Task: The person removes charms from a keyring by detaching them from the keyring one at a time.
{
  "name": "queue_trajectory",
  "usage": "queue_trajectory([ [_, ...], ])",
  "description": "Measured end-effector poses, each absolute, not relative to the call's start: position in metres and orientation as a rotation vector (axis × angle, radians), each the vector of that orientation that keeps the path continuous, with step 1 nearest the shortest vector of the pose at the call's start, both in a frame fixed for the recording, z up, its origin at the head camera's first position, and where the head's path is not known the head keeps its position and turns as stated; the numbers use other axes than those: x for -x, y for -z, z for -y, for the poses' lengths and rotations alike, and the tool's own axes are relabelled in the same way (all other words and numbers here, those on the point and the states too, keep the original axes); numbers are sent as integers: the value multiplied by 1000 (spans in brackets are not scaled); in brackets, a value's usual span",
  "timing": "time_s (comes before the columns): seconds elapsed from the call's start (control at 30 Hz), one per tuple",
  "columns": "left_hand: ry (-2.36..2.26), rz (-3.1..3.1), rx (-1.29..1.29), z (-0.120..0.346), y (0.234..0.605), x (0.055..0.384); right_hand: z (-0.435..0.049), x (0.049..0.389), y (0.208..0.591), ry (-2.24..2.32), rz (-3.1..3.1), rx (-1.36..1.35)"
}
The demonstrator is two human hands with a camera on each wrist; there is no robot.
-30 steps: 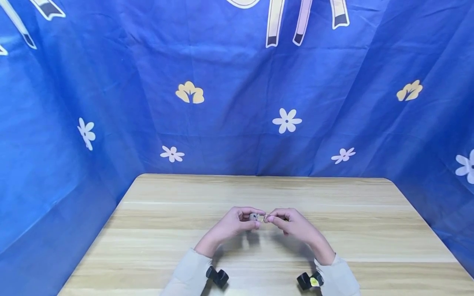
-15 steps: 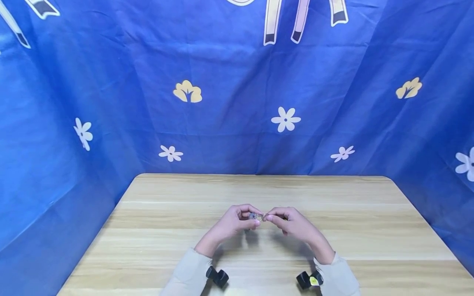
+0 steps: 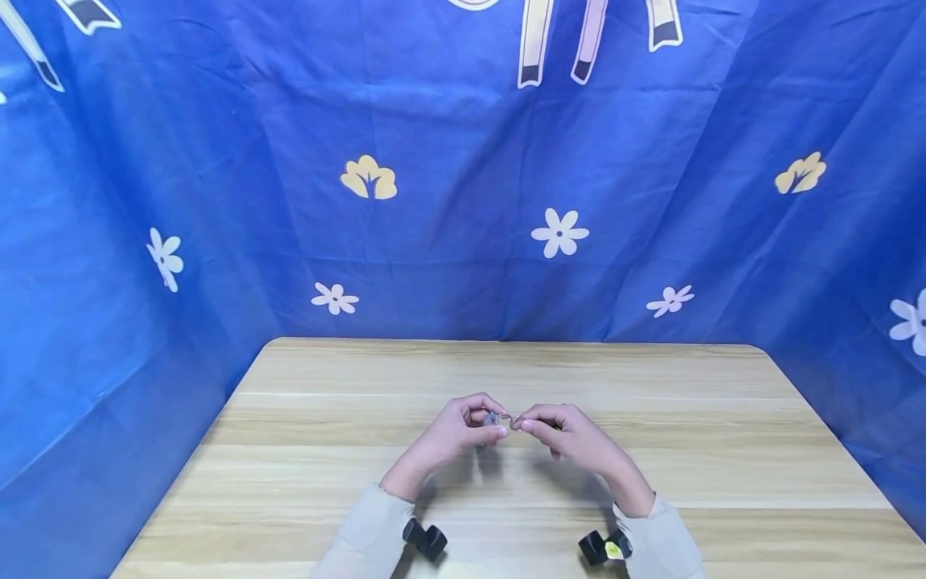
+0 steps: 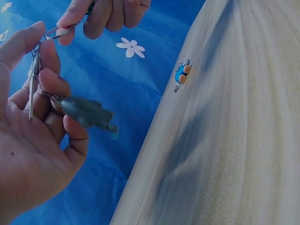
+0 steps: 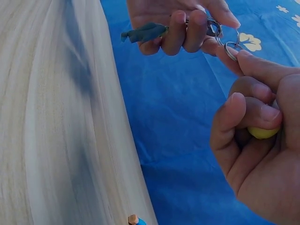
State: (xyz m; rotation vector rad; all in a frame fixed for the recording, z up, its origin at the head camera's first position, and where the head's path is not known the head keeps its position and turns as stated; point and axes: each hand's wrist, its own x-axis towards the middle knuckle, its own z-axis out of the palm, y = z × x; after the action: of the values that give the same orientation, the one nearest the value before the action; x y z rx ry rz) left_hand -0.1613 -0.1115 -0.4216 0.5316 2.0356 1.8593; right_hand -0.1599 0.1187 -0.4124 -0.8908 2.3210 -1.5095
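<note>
A small silver metal ring (image 4: 58, 36) is pinched between the thumb and finger of the right hand (image 3: 567, 434), at their very tips. The remaining fingers are curled in, and a smooth yellow rounded object (image 5: 264, 133), partly covered, is held against the palm. On the opposite side of the ring, flat silver metal pieces (image 4: 33, 84) are gripped by the left hand (image 3: 459, 430), close to its thumb and fingertips. Beside them, just apart from the ring, a grey-green moulded figurine (image 4: 89, 112) is seen sticking out past the left fingers. The ring is held above the pale wood-grain tabletop (image 3: 347, 474). Well apart from it, a small blue-and-orange object (image 4: 183, 73) is seen at the tabletop's edge; whether contact is made cannot be told. Behind the ring, a blue printed cloth (image 3: 463, 241) is hung.
</note>
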Motion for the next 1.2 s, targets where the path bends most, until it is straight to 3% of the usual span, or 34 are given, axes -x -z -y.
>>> queue_trajectory([
  [1.2,-1790,-1992,-650,113,422,162,-119,160,413,1523,-2370,805],
])
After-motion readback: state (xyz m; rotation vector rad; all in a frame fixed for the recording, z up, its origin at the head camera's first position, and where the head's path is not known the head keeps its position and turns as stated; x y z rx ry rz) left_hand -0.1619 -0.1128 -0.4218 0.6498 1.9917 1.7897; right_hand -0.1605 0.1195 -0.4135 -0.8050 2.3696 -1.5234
